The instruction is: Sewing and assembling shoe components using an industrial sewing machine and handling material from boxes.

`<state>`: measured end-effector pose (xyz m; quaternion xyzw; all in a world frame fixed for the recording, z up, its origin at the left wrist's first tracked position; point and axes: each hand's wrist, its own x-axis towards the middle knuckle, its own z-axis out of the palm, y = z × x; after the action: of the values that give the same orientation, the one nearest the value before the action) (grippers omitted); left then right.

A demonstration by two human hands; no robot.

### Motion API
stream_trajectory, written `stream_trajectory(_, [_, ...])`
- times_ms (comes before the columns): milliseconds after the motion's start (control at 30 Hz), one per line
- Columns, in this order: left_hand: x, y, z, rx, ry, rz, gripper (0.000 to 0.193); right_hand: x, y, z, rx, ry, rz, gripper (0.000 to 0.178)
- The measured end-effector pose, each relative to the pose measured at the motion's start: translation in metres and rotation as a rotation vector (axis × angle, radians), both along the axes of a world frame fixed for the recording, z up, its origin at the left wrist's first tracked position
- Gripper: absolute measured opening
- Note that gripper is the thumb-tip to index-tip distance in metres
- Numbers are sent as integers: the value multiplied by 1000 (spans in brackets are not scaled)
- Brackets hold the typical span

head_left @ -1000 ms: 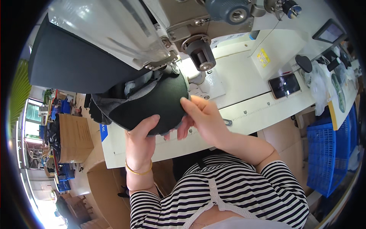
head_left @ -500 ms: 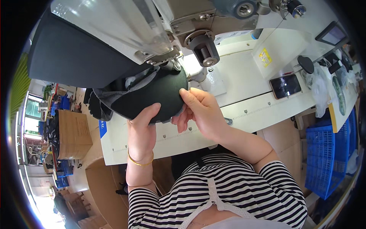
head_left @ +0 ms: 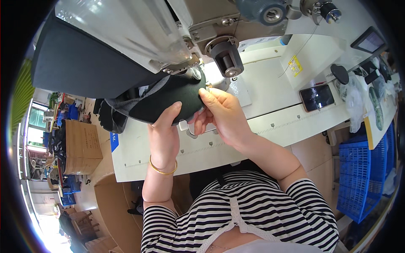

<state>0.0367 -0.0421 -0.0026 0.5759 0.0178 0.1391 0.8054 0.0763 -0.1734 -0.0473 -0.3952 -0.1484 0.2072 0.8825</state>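
Evidently both hands are clamped on the same dark fabric piece (head_left: pixel 168 99), a short way apart. The left hand (head_left: pixel 163 128) lies along its near edge, thumb on top and most of its fingers hidden underneath; the right hand (head_left: pixel 225 114) pinches the right edge between thumb and fingers. A gold bracelet (head_left: pixel 163 172) circles the left wrist. The piece sits above the counter (head_left: pixel 198 156), its far edge up against the metal foot (head_left: pixel 194 72) of a sewing machine; whether the needle is in the cloth I cannot tell. Just above the hands hangs a dark cylindrical machine part (head_left: pixel 228 59), with a large dark grey panel (head_left: pixel 97 59) to the left. Farther right on the counter lie a phone (head_left: pixel 316 98) and a clear plastic bag (head_left: pixel 352 101). Beyond the counter stand a blue crate (head_left: pixel 360 177) at right and a cardboard box (head_left: pixel 82 147) at left.
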Motion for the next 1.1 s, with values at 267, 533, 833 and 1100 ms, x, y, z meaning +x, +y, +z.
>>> stream_trajectory(267, [4,-8,-17,86,-15,89,21,1,-1,-1,57,52,10,31])
stream_trajectory(533, [5,-32,-28,63,45,136,21,2,-5,-5,21,25,-46,28])
stream_trajectory(833, [19,-44,-34,-70,122,171,23,1,1,-1,23,32,-131,28])
stream_trajectory(1100, [23,-55,-39,26,-3,170,24,2,-2,-8,9,-5,-168,26])
